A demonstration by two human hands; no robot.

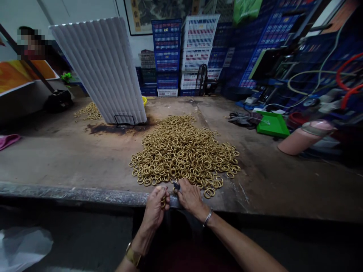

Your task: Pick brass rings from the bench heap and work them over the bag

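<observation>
A big heap of brass-coloured rings (184, 151) spreads over the table near its front edge. My left hand (157, 204) is closed around a few brass rings (163, 201), held just in front of the heap at the table's edge. Beside it, my right hand (188, 194) is closed on a small dark tool (176, 186), whose kind I cannot make out. The right fingers are close to the lowest rings of the heap. Two loose rings (209, 193) lie to the right of that hand.
A tall ribbed white panel (104, 71) stands behind the heap, with more rings (89, 111) to its left. Farther right are a green tray (272, 124), a pink cylinder (304, 138) and tangled hoses. Stacked crates (167, 45) line the back; a person is at far left.
</observation>
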